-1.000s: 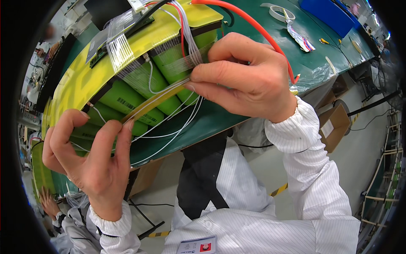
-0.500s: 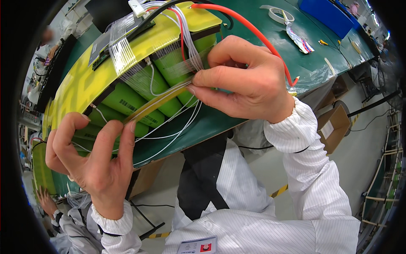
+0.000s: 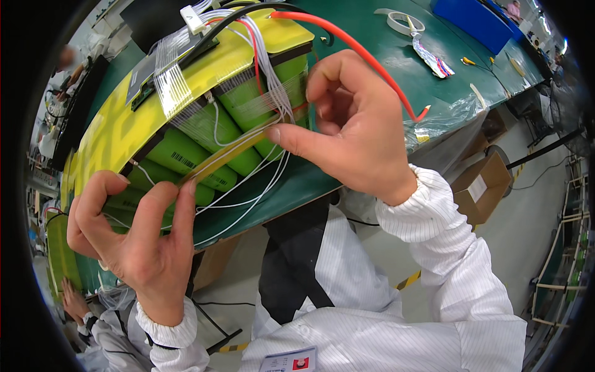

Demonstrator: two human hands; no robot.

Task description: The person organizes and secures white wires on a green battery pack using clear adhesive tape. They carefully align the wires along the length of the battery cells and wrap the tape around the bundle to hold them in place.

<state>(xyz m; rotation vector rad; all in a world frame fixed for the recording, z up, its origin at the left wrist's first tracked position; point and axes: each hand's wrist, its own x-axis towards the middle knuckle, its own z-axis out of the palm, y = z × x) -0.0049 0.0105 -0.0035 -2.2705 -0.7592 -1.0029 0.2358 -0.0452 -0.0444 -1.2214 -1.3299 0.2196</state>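
Observation:
A battery pack of green cylindrical cells (image 3: 175,152) lies on its side under a yellow board (image 3: 111,133). Along the cells' near side runs a narrow amber tape strip (image 3: 230,150) with a thin white wire on it. My left hand (image 3: 139,232) pinches the strip's left end between thumb and index finger, its other fingers bent. At the right end, the thumb of my right hand (image 3: 359,133) presses down beside a bundle of white wires (image 3: 271,77); its other fingers are curled, apart from the thumb. Clear ribbed tape (image 3: 173,84) binds the board and cells.
A thick red cable (image 3: 372,56) arches past my right hand. On the green table (image 3: 372,18) are a tape roll (image 3: 406,23), a printed strip (image 3: 432,59) and a blue box (image 3: 474,25). A cardboard box (image 3: 482,189) stands below right. A co-worker's hand (image 3: 74,301) is at lower left.
My right hand has loosened its pinch: index finger and thumb have come apart, and the thumb now lies on the strip's right end. My left hand keeps its hold.

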